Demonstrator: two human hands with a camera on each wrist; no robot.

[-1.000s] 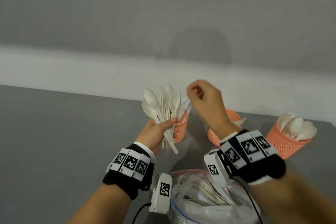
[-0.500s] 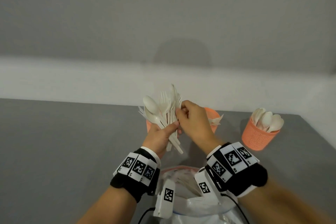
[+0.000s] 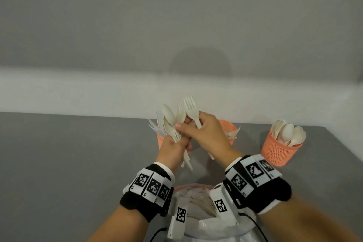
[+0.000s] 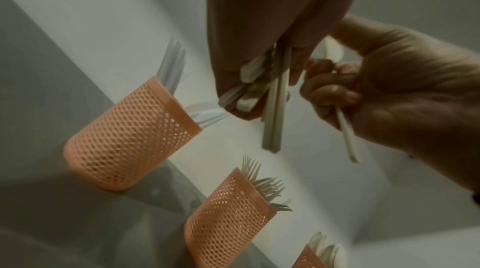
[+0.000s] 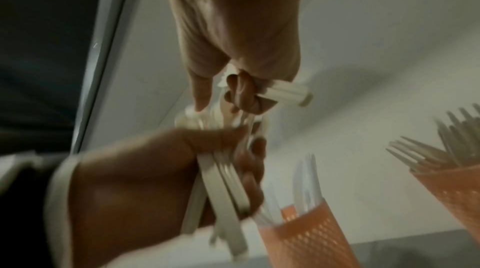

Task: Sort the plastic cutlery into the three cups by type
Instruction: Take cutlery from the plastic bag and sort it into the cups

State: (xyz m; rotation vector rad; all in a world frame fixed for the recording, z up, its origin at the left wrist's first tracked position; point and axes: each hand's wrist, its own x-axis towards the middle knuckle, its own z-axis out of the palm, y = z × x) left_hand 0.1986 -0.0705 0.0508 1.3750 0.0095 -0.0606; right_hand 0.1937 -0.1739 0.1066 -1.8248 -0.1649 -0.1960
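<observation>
My left hand (image 3: 176, 144) grips a bundle of white plastic cutlery (image 3: 170, 122) by the handles, with spoons and forks fanned upward. My right hand (image 3: 191, 126) holds one white fork (image 3: 191, 109) upright in its curled fingers, and its thumb touches the bundle. In the left wrist view the fork's handle (image 4: 347, 139) sticks out below the right fist. Three orange mesh cups stand behind: the knife cup (image 4: 127, 139) on the left, the fork cup (image 3: 228, 126) in the middle and the spoon cup (image 3: 280, 150) on the right.
A clear plastic bag (image 3: 208, 224) with more cutlery lies open at the near edge, under my wrists. The grey table (image 3: 68, 163) ends at a white wall ledge behind the cups and at its right edge beyond the spoon cup.
My right hand came down from above the cups to the bundle and now holds a single fork drawn from it. The left hand kept its grip on the bundle.
</observation>
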